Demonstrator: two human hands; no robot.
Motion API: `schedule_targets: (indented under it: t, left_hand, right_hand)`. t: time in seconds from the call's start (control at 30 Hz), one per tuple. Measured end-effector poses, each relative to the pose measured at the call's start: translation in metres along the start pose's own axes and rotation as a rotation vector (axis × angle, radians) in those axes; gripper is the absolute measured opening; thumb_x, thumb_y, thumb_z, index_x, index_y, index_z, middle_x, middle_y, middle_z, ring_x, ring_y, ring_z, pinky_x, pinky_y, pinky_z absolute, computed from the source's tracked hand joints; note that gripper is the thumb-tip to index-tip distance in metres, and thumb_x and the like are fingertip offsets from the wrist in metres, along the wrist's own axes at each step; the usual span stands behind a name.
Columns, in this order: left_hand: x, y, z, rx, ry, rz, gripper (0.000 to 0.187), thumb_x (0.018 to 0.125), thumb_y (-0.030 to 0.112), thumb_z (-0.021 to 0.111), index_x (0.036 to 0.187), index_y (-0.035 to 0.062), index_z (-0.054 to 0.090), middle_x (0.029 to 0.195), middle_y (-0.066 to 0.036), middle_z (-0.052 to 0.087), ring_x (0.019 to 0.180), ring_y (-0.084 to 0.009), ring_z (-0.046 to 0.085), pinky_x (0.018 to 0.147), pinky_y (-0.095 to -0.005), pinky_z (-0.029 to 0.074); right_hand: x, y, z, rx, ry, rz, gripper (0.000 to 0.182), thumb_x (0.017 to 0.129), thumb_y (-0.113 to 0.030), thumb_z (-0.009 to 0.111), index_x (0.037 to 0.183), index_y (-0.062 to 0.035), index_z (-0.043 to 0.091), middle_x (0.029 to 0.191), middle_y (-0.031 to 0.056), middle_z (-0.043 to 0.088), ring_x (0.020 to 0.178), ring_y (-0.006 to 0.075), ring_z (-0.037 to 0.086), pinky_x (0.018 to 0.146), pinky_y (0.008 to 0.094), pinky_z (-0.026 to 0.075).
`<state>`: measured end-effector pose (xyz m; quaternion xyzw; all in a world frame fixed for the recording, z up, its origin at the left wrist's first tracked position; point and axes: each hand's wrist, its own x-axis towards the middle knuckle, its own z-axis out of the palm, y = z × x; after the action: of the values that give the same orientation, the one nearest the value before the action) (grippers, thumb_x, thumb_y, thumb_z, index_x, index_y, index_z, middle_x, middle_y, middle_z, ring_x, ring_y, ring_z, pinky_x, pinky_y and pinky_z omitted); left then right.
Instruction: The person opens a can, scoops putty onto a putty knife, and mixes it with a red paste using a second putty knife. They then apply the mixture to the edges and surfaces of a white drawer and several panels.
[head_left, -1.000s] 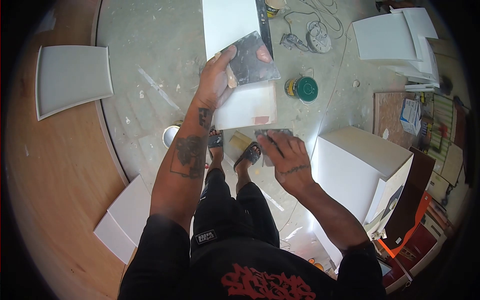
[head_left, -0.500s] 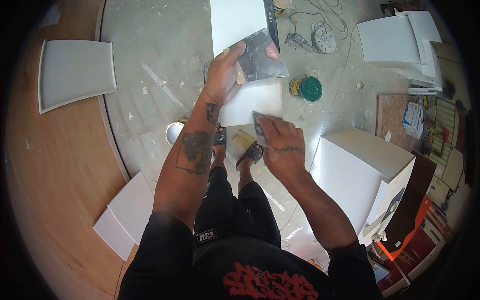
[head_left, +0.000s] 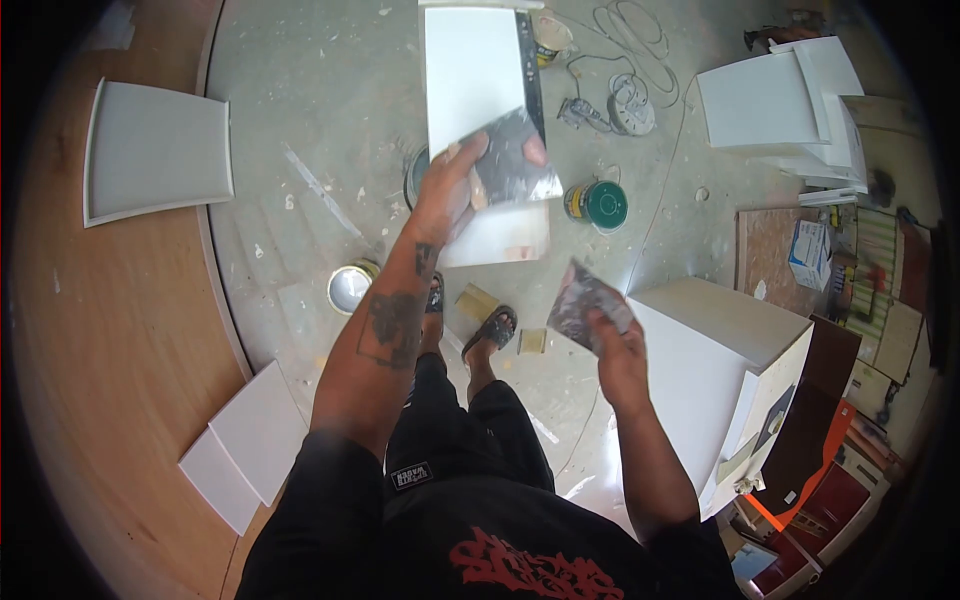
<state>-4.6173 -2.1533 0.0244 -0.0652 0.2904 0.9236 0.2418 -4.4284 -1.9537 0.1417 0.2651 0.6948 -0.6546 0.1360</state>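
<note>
In my left hand (head_left: 445,195) is a flat grey metal plate (head_left: 505,165), gripped by its near left edge. A lump of pinkish filler (head_left: 535,150) sits by the plate's far right corner. My right hand (head_left: 623,365) pinches a second thin plate, a putty scraper (head_left: 585,308) smeared with grey, apart from the first one. Under the left-hand plate lies a long white board (head_left: 475,70), its near end (head_left: 490,240) showing a faint pinkish patch. What props the board up is mostly hidden.
A green-lidded tin (head_left: 607,205) stands right of the board, an open tin (head_left: 352,287) near my feet. A corded sander (head_left: 630,105) lies at the back. White cabinet parts (head_left: 690,370) are on the right; a white panel (head_left: 155,150) rests on plywood (head_left: 130,330) at left.
My right hand has swung right and back from the board's near end, turning the scraper face up. My left hand's plate has shifted slightly toward me and left.
</note>
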Motion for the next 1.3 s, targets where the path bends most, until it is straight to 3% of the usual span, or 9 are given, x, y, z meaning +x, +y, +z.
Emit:
schedule_targets:
  t: [0.17,0.33,0.6,0.8,0.93,1.03,1.13,1.23,1.3]
  left_hand:
    - [-0.069,-0.005,0.047,-0.054,-0.047,-0.041,0.053,0.106,0.033,0.044,0.142,-0.0044,0.043,0.135,-0.017,0.058,0.123,-0.0283,0.06,0.105,-0.0445,0.05]
    - [-0.119,-0.008,0.08,-0.15,0.097,-0.059,0.048,0.108,0.031,0.043,0.143,-0.0011,0.043,0.134,-0.014,0.058,0.121,-0.0255,0.061,0.104,-0.0427,0.05]
    - [-0.142,0.02,0.112,-0.239,-0.046,-0.071,0.047,0.109,0.032,0.041,0.142,-0.0007,0.044,0.133,-0.014,0.058,0.121,-0.0249,0.061,0.104,-0.0406,0.05]
    - [-0.143,0.032,0.128,-0.195,-0.117,-0.016,0.044,0.107,0.032,0.046,0.138,-0.0001,0.049,0.127,-0.011,0.061,0.113,-0.0208,0.063,0.099,-0.0366,0.053]
    - [-0.15,0.043,0.138,-0.076,-0.083,0.035,0.039,0.106,0.031,0.051,0.131,0.0009,0.055,0.118,-0.007,0.065,0.105,-0.0151,0.064,0.093,-0.0325,0.053]
    - [-0.153,0.045,0.139,-0.018,-0.074,0.072,0.036,0.105,0.03,0.052,0.127,0.0013,0.058,0.113,-0.005,0.066,0.101,-0.0126,0.064,0.09,-0.0303,0.052]
    - [-0.153,0.038,0.133,0.024,-0.063,0.09,0.04,0.106,0.029,0.05,0.133,-0.0007,0.052,0.119,-0.009,0.064,0.107,-0.0165,0.065,0.094,-0.0336,0.054]
    - [-0.156,0.036,0.135,0.004,-0.058,0.102,0.043,0.106,0.029,0.048,0.137,-0.0011,0.048,0.123,-0.011,0.063,0.11,-0.0196,0.065,0.096,-0.036,0.054]
    - [-0.165,0.042,0.145,-0.043,-0.05,0.107,0.041,0.106,0.029,0.05,0.135,-0.0009,0.05,0.12,-0.009,0.064,0.108,-0.0177,0.065,0.094,-0.0343,0.054]
  right_hand:
    - [-0.001,-0.04,-0.005,0.104,0.12,-0.2,0.041,0.099,-0.016,0.052,0.136,0.0025,0.053,0.123,0.0098,0.063,0.113,0.0171,0.059,0.101,0.0308,0.044]
    - [-0.022,-0.077,0.016,0.03,0.099,-0.409,0.047,0.102,-0.02,0.052,0.142,0.0039,0.046,0.129,0.013,0.059,0.118,0.0203,0.056,0.102,0.034,0.043]
    - [-0.056,-0.109,0.039,-0.211,0.141,-0.673,0.052,0.105,-0.026,0.048,0.147,0.0035,0.04,0.133,0.0159,0.051,0.125,0.0234,0.05,0.108,0.0378,0.037]
    - [-0.071,-0.108,0.04,-0.298,0.024,-0.966,0.05,0.1,-0.012,0.052,0.142,0.0026,0.031,0.138,0.0183,0.047,0.125,0.0226,0.047,0.108,0.0392,0.035]
    - [-0.067,-0.117,0.029,-0.512,-0.118,-1.108,0.05,0.092,0.007,0.046,0.138,-0.0023,0.029,0.134,0.0217,0.045,0.123,0.027,0.047,0.106,0.042,0.036]
    - [-0.065,-0.113,0.018,-0.636,-0.131,-1.141,0.061,0.08,0.016,0.053,0.135,-0.0029,0.034,0.132,0.0229,0.047,0.123,0.0369,0.049,0.105,0.0451,0.04]
    - [-0.07,-0.126,0.017,-0.784,-0.178,-1.157,0.069,0.076,0.02,0.047,0.138,-0.0048,0.029,0.132,0.0245,0.043,0.121,0.0372,0.048,0.104,0.046,0.04]
    - [-0.063,-0.12,0.012,-0.77,-0.173,-1.156,0.063,0.074,0.017,0.057,0.131,-0.0022,0.04,0.127,0.0227,0.048,0.123,0.0394,0.048,0.104,0.0438,0.042]
    - [-0.058,-0.12,0.004,-1.045,-0.263,-1.059,0.062,0.073,0.016,0.058,0.131,-0.0016,0.042,0.128,0.0227,0.047,0.123,0.0389,0.048,0.104,0.0432,0.042]
